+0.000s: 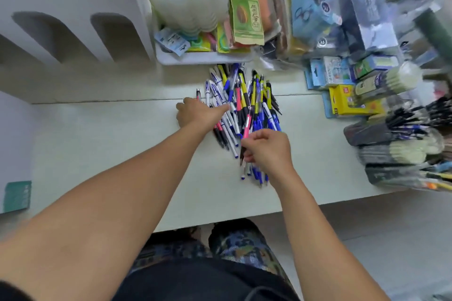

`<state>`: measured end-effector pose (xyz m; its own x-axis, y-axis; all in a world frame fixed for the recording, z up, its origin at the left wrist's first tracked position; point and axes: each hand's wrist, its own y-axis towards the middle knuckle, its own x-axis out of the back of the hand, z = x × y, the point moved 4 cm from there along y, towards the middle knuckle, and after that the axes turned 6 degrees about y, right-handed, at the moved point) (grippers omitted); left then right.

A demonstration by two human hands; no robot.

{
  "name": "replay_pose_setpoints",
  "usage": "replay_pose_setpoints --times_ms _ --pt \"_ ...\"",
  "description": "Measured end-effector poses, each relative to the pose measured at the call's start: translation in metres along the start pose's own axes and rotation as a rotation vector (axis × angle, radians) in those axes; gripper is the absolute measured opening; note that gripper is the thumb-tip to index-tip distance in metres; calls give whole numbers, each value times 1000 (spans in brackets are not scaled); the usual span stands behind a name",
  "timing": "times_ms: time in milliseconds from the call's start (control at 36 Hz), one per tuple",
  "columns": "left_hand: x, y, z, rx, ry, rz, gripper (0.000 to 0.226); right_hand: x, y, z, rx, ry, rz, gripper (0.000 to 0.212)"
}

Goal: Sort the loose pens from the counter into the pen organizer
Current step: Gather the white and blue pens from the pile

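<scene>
Big loose heap of plastic click pens, blue, white, yellow-black and pink, lying at frame centre on the pale green flat surface, fanning from just below the white tray edge down toward the near edge. Left hand reaching in from lower left, resting on the left side of the heap with fingers extended over the white pens, gripping nothing that can be seen. Right hand sitting at the lower right of the heap, fingers curled, pinching a pink-and-black pen and apparently a few blue and white ones bunched under the palm; exact count not readable. Dark multi-slot pen organizer already packed with pens standing at the right edge of the frame, blurred, well apart from the heap. White shelf unit with arched cut-outs at upper left, yellow box at right.

Progress judgement: early to middle, since nearly the whole heap is sitting unsorted on the surface while only one small bunch is getting gathered. Left: carrying the bunch across to the organizer, then many more rounds
</scene>
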<state>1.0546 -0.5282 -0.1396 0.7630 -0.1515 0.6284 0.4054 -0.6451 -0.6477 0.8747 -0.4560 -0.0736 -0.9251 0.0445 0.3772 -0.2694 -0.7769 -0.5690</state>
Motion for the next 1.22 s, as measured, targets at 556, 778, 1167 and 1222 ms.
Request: replay_pose_setpoints --times_ms 556,778,1167,1222 --pt "-20 -2 -12 70 -246 -68 95 -40 106 42 324 -371 159 14" --pt "-10 -8 1 95 -501 23 36 -69 87 32 282 -248 427 15" --pt "12 -28 57 194 -537 158 11 -43 76 24 340 -345 300 10" --pt "20 -30 65 176 -532 165 11 -43 69 26 393 -397 291 14"
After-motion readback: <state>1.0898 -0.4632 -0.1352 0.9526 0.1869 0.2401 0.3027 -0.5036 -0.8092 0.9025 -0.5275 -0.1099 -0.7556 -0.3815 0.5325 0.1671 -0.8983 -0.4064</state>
